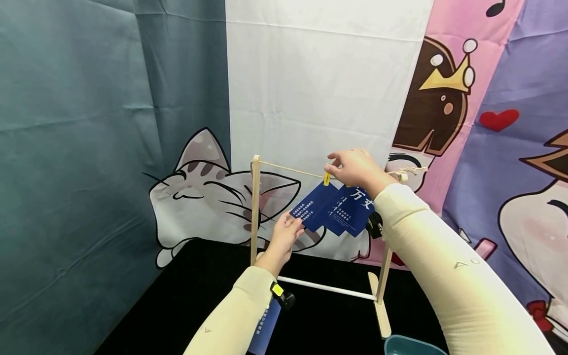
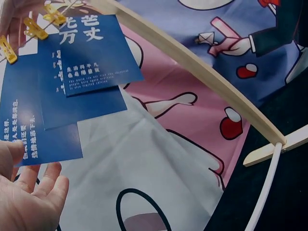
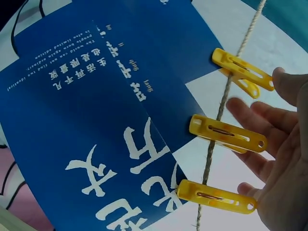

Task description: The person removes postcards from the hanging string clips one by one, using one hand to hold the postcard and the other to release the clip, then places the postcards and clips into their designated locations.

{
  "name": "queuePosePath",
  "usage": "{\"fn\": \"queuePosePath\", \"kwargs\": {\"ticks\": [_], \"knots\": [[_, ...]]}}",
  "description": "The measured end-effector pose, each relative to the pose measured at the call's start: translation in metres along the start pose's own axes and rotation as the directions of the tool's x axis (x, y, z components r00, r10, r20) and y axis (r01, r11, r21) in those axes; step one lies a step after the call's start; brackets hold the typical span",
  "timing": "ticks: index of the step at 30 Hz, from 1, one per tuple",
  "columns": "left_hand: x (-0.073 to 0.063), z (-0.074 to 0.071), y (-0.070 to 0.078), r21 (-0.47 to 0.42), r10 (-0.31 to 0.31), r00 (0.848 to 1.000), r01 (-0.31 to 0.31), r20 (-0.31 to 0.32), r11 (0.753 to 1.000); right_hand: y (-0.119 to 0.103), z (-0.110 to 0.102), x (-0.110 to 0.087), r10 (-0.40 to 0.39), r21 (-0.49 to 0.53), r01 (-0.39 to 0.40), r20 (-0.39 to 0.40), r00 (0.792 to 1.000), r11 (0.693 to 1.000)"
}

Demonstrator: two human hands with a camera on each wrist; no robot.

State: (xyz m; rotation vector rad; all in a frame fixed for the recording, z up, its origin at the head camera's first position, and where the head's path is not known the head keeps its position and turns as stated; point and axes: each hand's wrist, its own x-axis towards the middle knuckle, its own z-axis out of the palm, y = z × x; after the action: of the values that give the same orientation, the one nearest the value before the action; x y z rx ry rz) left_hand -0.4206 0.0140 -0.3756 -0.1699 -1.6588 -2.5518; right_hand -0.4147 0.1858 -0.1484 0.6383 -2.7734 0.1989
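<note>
Three dark blue cards hang overlapping from a thin rope (image 1: 288, 168). My left hand (image 1: 284, 236) holds the lower left corner of the leftmost card (image 1: 316, 203), thumb in front and fingers behind. At that card's top, my right hand (image 1: 358, 168) has thumb and forefinger about a yellow clothespin (image 3: 240, 70), whose handles stand spread and whose jaws sit on the rope and card. Two more yellow clothespins, a middle one (image 3: 226, 132) and an end one (image 3: 216, 196), grip the rope beside the other cards, the middle card (image 2: 86, 108) and front card (image 2: 103, 57).
The rope runs between a left wooden post (image 1: 255, 212) and a right post (image 1: 384, 276), with a white bar (image 1: 328, 288) low between them. Another blue card (image 1: 266, 328) lies on the black table (image 1: 177, 296) under my left arm. A teal container (image 1: 410, 345) stands at front right.
</note>
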Motion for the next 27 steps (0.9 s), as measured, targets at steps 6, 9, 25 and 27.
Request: {"fn": "queuePosePath", "kwargs": {"ticks": [6, 9, 25, 27], "knots": [[0.0021, 0.0059, -0.0005, -0.059, 0.007, 1.000, -0.007, 0.002, 0.998, 0.0040, 0.0055, 0.0020, -0.012, 0.030, 0.013, -0.027, 1.000, 0.999], [0.0039, 0.0061, -0.0015, -0.073, -0.008, 1.000, 0.008, -0.007, 0.997, 0.0028, 0.0063, 0.0027, -0.012, 0.032, 0.013, -0.049, 0.999, 0.999], [-0.0004, 0.0005, 0.0032, -0.055, -0.026, 0.999, 0.024, -0.028, 0.998, -0.0004, 0.0081, 0.0068, -0.030, -0.018, 0.027, -0.154, 0.988, 0.999], [-0.0010, -0.0004, 0.0032, -0.054, -0.027, 0.999, 0.026, -0.027, 0.998, 0.0000, 0.0067, 0.0074, -0.031, -0.022, 0.028, -0.170, 0.985, 0.999]]}}
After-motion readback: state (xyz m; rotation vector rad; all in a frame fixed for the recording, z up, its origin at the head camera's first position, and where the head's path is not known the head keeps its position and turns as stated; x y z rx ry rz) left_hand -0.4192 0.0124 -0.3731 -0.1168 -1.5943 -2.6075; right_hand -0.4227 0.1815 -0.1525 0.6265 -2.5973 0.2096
